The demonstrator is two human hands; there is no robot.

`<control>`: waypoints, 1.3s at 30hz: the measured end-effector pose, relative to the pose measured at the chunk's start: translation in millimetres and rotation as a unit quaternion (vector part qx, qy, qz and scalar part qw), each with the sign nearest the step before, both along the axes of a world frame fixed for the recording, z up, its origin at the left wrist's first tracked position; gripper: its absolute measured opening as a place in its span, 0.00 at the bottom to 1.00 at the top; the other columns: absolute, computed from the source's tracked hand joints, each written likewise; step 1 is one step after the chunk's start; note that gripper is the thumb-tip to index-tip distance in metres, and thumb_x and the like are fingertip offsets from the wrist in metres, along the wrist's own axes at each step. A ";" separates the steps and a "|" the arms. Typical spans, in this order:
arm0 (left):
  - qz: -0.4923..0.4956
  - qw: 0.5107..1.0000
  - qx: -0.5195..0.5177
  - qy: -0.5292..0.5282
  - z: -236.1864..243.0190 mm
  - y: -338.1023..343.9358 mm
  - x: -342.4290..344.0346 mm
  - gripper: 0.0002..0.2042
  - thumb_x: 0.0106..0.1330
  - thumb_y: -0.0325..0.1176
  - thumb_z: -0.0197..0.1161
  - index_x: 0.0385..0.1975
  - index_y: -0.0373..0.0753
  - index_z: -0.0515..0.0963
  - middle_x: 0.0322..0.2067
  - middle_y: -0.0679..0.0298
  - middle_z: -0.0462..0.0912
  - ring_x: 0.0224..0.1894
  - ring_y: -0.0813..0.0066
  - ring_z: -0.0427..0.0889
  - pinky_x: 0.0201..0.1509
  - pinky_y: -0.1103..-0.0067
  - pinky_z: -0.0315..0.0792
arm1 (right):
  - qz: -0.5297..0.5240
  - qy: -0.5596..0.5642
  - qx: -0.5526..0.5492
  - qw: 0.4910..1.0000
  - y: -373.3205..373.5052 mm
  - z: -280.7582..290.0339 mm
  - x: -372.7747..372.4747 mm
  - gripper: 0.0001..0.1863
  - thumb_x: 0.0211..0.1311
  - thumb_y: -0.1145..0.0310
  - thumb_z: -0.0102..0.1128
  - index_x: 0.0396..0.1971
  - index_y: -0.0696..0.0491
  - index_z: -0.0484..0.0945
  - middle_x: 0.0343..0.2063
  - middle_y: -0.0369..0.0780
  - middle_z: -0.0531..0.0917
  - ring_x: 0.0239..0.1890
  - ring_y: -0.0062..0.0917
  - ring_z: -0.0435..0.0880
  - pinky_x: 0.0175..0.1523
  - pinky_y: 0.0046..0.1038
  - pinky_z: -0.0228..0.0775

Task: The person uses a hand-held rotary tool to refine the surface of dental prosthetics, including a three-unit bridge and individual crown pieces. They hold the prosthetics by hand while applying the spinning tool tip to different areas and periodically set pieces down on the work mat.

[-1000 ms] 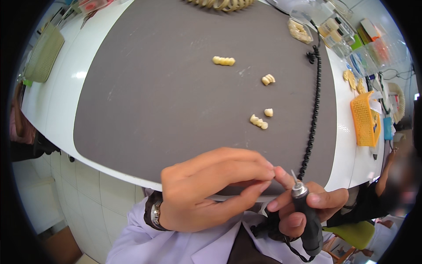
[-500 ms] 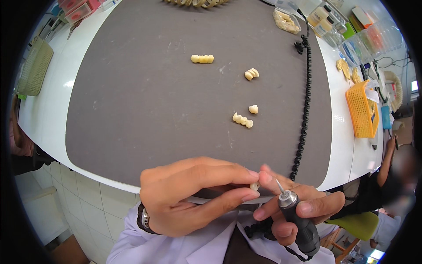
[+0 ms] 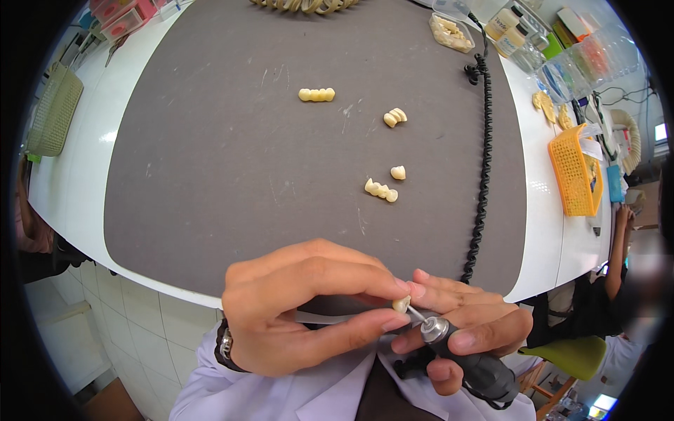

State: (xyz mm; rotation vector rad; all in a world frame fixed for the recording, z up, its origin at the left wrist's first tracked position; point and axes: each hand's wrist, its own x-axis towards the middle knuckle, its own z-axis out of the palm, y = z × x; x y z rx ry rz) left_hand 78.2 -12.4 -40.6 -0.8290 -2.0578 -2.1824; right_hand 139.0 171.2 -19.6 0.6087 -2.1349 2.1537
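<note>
Between the thumb and fingertips of my left hand (image 3: 309,305) is a small cream dental crown (image 3: 401,304). My right hand (image 3: 470,319) wraps round a black rotary handpiece (image 3: 481,372) with a silver collar. Its thin metal bur (image 3: 415,313) points left, the tip at the crown; whether it touches cannot be made out. Fingertips of both hands meet just above the crown. On the grey mat (image 3: 232,154) beyond lie a dental bridge (image 3: 381,190), a single crown (image 3: 398,172), a short curved bridge (image 3: 395,117) and a longer bridge (image 3: 316,95).
A coiled black cord (image 3: 484,175) runs along the mat's right side. A clear box of tooth pieces (image 3: 451,34) stands at the far right, bottles (image 3: 509,31) beside it. Baskets flank the table: yellow (image 3: 574,172) right, green (image 3: 56,109) left. Another person's arm (image 3: 618,242) shows at right.
The handpiece has tilted and moved left, bringing its bur to the crown. My right hand has come closer to my left, which still holds the crown.
</note>
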 end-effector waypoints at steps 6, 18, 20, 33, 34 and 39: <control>-0.019 0.999 -0.004 -0.025 1.9 -0.6 -0.1 0.11 0.43 0.27 0.73 0.26 0.34 0.80 0.23 0.58 0.82 0.25 0.74 0.80 0.26 0.83 0.71 | 0.032 -0.021 -0.039 0.999 7.3 -0.5 -3.9 0.18 0.47 0.82 0.62 0.40 0.54 0.74 0.31 0.46 0.83 0.51 0.47 0.74 0.58 0.49 0.60; -0.022 0.999 -0.002 -0.030 3.8 0.1 -0.9 0.10 0.44 0.27 0.73 0.26 0.33 0.80 0.23 0.58 0.82 0.25 0.74 0.80 0.26 0.83 0.71 | 0.046 0.001 0.062 0.997 8.9 3.3 -8.4 0.17 0.52 0.73 0.63 0.38 0.53 0.65 0.23 0.50 0.82 0.41 0.43 0.82 0.58 0.47 0.59; -0.021 0.999 -0.003 -0.025 3.1 0.1 -0.9 0.10 0.44 0.26 0.73 0.26 0.33 0.80 0.23 0.57 0.82 0.25 0.74 0.80 0.26 0.83 0.71 | 0.038 0.001 0.058 0.998 8.0 2.7 -6.9 0.17 0.52 0.73 0.63 0.38 0.54 0.64 0.23 0.50 0.82 0.41 0.43 0.82 0.58 0.47 0.59; -0.031 0.999 -0.004 -0.028 4.3 0.1 -0.9 0.09 0.43 0.23 0.71 0.25 0.33 0.80 0.24 0.58 0.82 0.26 0.74 0.80 0.27 0.83 0.71 | -0.011 -0.018 -0.105 0.994 4.4 -7.7 -1.5 0.16 0.45 0.82 0.63 0.37 0.60 0.73 0.26 0.50 0.83 0.48 0.49 0.76 0.57 0.48 0.60; -0.030 0.999 -0.008 -0.030 4.5 0.2 -0.6 0.09 0.43 0.23 0.72 0.25 0.33 0.80 0.24 0.58 0.82 0.26 0.74 0.80 0.27 0.83 0.71 | -0.008 -0.019 -0.107 0.994 5.3 -8.5 -1.6 0.16 0.45 0.82 0.63 0.37 0.60 0.73 0.26 0.50 0.83 0.48 0.49 0.76 0.57 0.48 0.60; -0.024 0.999 -0.014 -0.022 3.4 0.1 -0.6 0.10 0.42 0.23 0.72 0.26 0.33 0.80 0.24 0.58 0.82 0.26 0.74 0.80 0.27 0.83 0.71 | -0.020 -0.032 -0.091 0.995 2.0 -8.5 0.0 0.15 0.45 0.82 0.64 0.35 0.61 0.73 0.26 0.50 0.83 0.48 0.49 0.75 0.57 0.49 0.60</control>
